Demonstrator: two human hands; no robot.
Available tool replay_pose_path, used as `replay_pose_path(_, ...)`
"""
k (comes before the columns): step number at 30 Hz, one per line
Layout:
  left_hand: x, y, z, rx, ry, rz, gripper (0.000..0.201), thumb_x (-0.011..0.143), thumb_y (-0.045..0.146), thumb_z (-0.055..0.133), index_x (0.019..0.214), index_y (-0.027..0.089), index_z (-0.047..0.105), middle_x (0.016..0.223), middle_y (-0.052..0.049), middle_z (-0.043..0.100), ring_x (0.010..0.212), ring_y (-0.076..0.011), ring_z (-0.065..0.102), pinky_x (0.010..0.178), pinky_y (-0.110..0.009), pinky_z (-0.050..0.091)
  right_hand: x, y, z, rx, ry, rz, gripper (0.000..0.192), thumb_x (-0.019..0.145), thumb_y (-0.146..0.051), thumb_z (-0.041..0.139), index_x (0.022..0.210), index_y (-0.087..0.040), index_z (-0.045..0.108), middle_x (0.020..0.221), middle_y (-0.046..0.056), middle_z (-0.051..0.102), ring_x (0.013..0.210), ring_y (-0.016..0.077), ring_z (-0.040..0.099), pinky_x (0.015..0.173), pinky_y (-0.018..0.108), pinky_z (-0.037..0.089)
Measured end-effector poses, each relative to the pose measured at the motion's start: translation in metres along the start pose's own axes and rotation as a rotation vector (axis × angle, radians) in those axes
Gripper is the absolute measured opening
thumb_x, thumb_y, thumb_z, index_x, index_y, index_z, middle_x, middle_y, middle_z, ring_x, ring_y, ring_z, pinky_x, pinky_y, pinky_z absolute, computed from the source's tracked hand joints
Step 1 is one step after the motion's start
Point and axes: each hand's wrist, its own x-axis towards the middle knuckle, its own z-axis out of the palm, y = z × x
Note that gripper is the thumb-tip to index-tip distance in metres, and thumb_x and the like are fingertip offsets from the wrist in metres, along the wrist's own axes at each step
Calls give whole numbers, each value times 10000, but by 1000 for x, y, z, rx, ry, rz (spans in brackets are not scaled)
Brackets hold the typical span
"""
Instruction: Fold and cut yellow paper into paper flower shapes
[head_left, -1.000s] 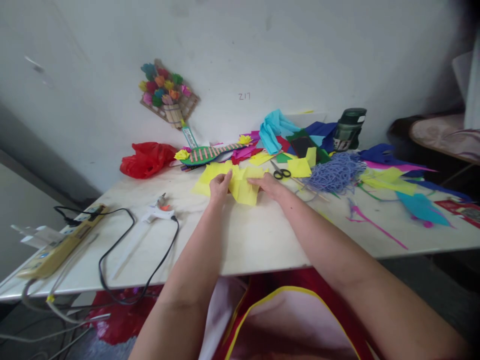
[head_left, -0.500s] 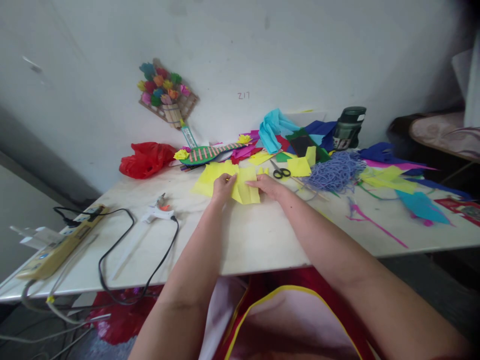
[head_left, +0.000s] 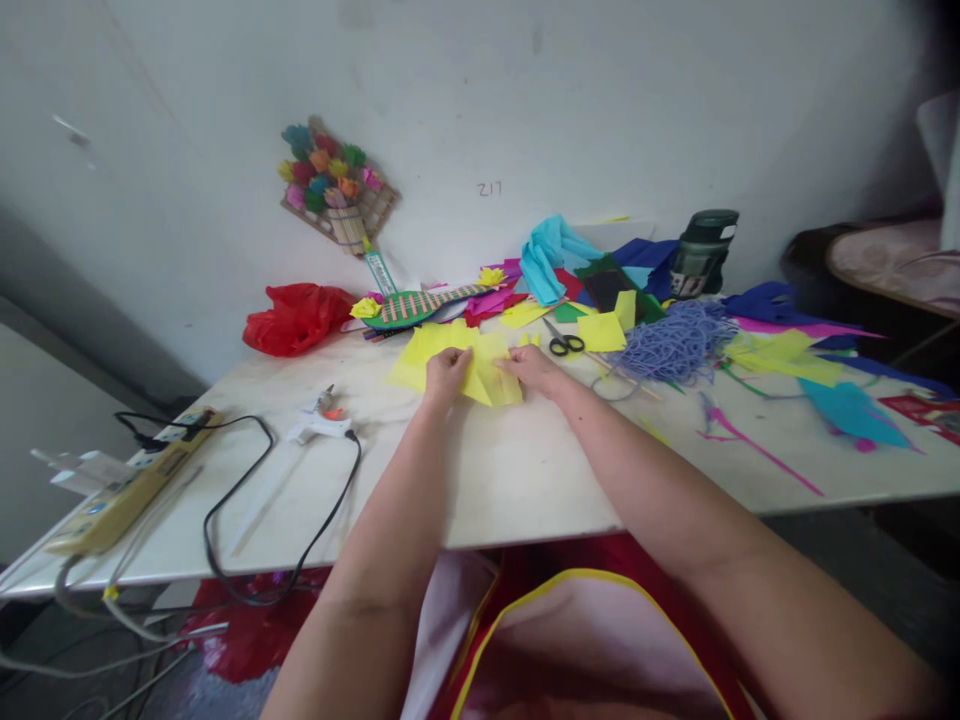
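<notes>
Between my two hands is a piece of yellow crepe paper [head_left: 491, 380], creased and held just above the table. My left hand [head_left: 448, 374] pinches its left side, fingers closed. On the other side my right hand [head_left: 532, 370] grips the right edge between thumb and fingers. A larger yellow sheet [head_left: 411, 360] lies behind and left of my left hand. Black-handled scissors [head_left: 564, 344] rest just beyond my right hand, beside small yellow paper pieces [head_left: 601, 332].
A glue gun [head_left: 319, 425] with its cord and a power strip [head_left: 127, 485] lie left. At the back are a red plastic bag [head_left: 298, 320], a green lute-shaped craft [head_left: 420, 305], coloured papers and a dark bottle [head_left: 703, 255]. Purple shredded strands [head_left: 675, 343] lie right.
The yellow paper between my hands has shifted shape slightly and its folds look different. Both hands keep their hold in nearly the same place; the whole view has moved a little.
</notes>
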Motion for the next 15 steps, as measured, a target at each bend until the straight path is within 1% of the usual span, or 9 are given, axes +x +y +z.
replay_pose_path(4,1,-1,1,-50,18,-23,324,635,473,539,647,152,583,550,1,528,502,-93,441,457,-194,311,-3,-5,0,-30,34,-20,202,646,-357,583,592,-163,581,510,-10,544,613,158,534,521,226,393)
replay_pose_path(7,1,-1,1,-79,13,-17,314,632,465,541,658,155,588,543,5,523,496,-91,437,459,-196,312,-5,-7,1,-18,33,-41,217,672,-368,550,619,-160,582,523,-13,540,612,152,526,525,222,389)
replay_pose_path(9,0,-2,0,-62,21,-12,293,632,447,540,637,157,580,523,14,498,486,-86,416,456,-196,303,-5,-8,1,-32,46,-43,223,675,-370,544,616,-158,578,515,-16,529,609,149,519,522,219,382)
replay_pose_path(13,1,-2,-1,42,33,11,261,629,398,537,537,154,526,488,24,440,487,-79,382,459,-194,287,-3,-7,3,-57,72,-54,227,658,-368,549,596,-151,573,498,-27,505,593,141,500,514,215,369)
replay_pose_path(15,1,-1,-2,65,21,-8,250,626,381,535,526,152,517,481,26,433,486,-80,381,461,-196,288,-3,-6,5,-53,71,-62,226,651,-364,549,601,-146,578,504,-31,505,585,134,491,512,215,365)
